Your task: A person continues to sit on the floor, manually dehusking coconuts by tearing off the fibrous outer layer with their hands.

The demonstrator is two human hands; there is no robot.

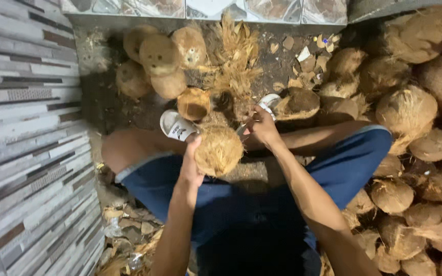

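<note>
A fibrous brown coconut [220, 151] sits between my knees, and my left hand [190, 166] grips its left side. My right hand [262, 128] is closed at the coconut's upper right, on what looks like a small tool or a strip of husk; I cannot tell which. I am squatting in blue shorts [231, 199] and white sandals [177, 125]. A heap of torn husk fibre [234, 61] lies on the ground just beyond the coconut.
Several cleaned, rounded coconuts [159, 56] lie at the back left. A large pile of unhusked coconuts [410, 112] fills the right side. A tiled wall [26, 128] runs along the left, with husk scraps [124, 225] at its foot.
</note>
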